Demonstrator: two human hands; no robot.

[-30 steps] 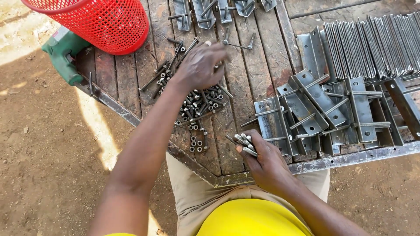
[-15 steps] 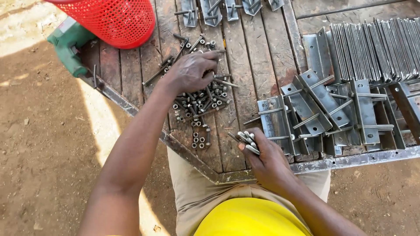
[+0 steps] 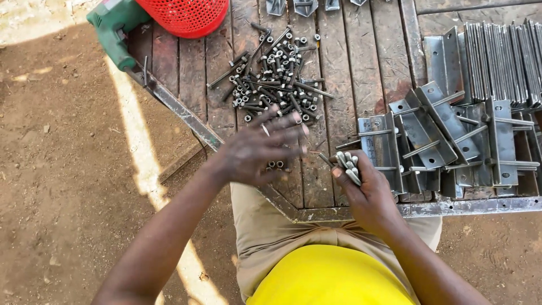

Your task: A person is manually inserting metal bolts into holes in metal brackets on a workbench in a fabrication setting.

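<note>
A heap of grey bolts and nuts [image 3: 276,73] lies on the wooden plank table [image 3: 350,62]. My left hand [image 3: 262,148] hovers blurred just in front of the heap, fingers spread toward my right hand; whether it carries a bolt I cannot tell. My right hand [image 3: 364,192] rests near the table's front edge, closed around a bundle of bolts [image 3: 347,165] whose heads stick up. A few loose nuts [image 3: 276,165] lie under my left hand.
Bent metal brackets with bolts [image 3: 446,135] are piled at the right, with a row of upright plates [image 3: 497,62] behind them. A red mesh basket [image 3: 189,16] and a green power tool [image 3: 116,28] sit at the far left. Dirt ground [image 3: 62,169] lies left.
My left hand has pulled back from the heap of bolts and nuts toward my right hand. The right hand has kept still with its bundle.
</note>
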